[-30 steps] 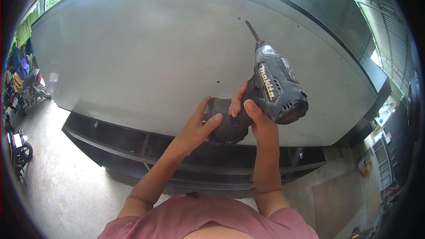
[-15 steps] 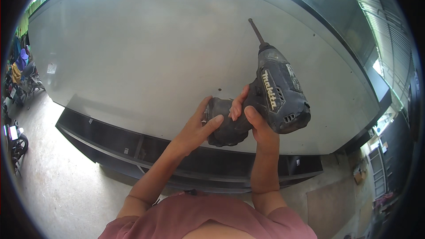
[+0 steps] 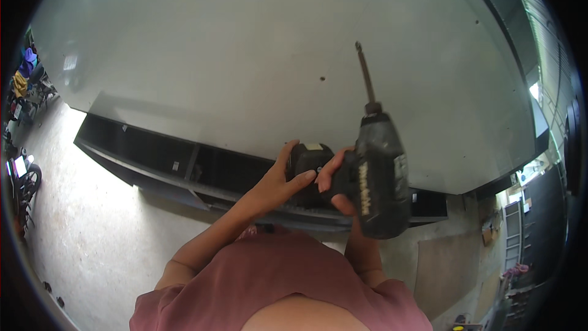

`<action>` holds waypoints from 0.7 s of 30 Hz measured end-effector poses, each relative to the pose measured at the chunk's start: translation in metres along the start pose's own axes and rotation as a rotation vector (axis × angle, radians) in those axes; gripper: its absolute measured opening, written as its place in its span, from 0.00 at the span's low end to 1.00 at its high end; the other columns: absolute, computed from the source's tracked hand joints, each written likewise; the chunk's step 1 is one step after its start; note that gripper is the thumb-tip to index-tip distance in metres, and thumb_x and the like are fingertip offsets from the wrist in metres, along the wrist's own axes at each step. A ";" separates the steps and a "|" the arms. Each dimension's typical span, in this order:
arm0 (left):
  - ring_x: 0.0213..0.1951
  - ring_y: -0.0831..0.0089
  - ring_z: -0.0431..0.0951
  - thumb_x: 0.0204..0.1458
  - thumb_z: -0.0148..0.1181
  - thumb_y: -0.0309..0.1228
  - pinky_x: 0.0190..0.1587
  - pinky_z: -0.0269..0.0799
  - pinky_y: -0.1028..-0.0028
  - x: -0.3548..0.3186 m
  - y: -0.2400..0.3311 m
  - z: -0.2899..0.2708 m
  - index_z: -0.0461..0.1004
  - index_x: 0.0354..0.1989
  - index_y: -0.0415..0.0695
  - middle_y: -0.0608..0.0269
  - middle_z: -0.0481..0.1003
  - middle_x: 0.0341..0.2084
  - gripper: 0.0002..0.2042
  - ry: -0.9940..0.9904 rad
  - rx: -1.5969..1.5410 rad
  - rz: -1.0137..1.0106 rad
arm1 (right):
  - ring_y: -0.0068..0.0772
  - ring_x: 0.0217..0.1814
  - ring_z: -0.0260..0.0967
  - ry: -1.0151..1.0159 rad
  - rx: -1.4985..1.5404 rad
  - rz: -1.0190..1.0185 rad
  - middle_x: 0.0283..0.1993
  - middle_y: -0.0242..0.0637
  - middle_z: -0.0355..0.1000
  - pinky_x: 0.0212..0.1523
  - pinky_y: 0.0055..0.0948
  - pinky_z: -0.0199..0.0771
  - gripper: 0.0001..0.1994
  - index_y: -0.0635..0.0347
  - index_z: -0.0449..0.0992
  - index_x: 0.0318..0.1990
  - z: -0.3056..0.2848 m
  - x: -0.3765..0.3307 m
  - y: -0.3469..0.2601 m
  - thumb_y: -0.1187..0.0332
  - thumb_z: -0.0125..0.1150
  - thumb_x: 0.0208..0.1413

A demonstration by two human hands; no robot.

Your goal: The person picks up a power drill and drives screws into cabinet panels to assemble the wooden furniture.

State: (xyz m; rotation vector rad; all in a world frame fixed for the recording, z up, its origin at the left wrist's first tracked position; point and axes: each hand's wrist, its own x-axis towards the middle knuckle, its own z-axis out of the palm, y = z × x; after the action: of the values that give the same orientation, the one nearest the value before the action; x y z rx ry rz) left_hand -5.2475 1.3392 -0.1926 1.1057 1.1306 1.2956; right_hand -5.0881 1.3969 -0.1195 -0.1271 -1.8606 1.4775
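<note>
Head view, the only one: holding the drill (image 3: 384, 184) with both hands, over the near part of the grey panel (image 3: 214, 37), right of centre. Gripping the handle with the right hand (image 3: 331, 170), fingers curled firmly round. Cupping the battery (image 3: 309, 159) at the foot of the drill with the left hand (image 3: 277, 179), half closed, thumb on the near side and fingers round the outer side. Aiming the bit (image 3: 365, 73) away from the body, seemingly apart from the panel, well to the right of the nearest dark spot (image 3: 323, 78).

Done, as far as can be judged: bit fitted, drill in hand. Not at work on any spot, by the look of it. Too small to tell: holes or screw heads. Impossible to judge from here how much remains. Below the panel's near edge: open black shelves (image 3: 147, 147), apparently not being worked on.
</note>
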 end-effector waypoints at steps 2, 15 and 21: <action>0.56 0.57 0.65 0.52 0.57 0.46 0.57 0.60 0.67 -0.006 -0.028 0.000 0.43 0.65 0.35 0.38 0.62 0.54 0.41 0.014 -0.005 -0.021 | 0.24 0.35 0.64 0.062 0.032 0.057 0.36 0.31 0.64 0.39 0.26 0.65 0.24 0.58 0.63 0.50 0.012 -0.015 0.020 0.79 0.65 0.44; 0.53 0.60 0.68 0.50 0.57 0.51 0.52 0.65 0.70 0.008 -0.095 -0.005 0.45 0.65 0.36 0.39 0.66 0.50 0.42 0.058 -0.042 -0.182 | 0.29 0.34 0.67 0.157 0.059 0.220 0.30 0.37 0.68 0.38 0.31 0.70 0.20 0.61 0.63 0.46 -0.017 -0.048 0.114 0.73 0.65 0.48; 0.49 0.61 0.71 0.50 0.57 0.51 0.44 0.69 0.71 0.010 -0.112 -0.004 0.44 0.65 0.36 0.39 0.65 0.50 0.43 0.046 -0.155 -0.212 | 0.27 0.42 0.66 0.081 0.344 0.211 0.36 0.37 0.68 0.45 0.29 0.68 0.17 0.62 0.65 0.49 -0.018 -0.057 0.139 0.71 0.59 0.52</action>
State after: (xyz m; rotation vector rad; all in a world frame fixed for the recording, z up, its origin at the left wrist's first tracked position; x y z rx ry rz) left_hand -5.2379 1.3499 -0.3037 0.8232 1.1290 1.2244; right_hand -5.0863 1.4285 -0.2668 -0.2184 -1.5395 1.8864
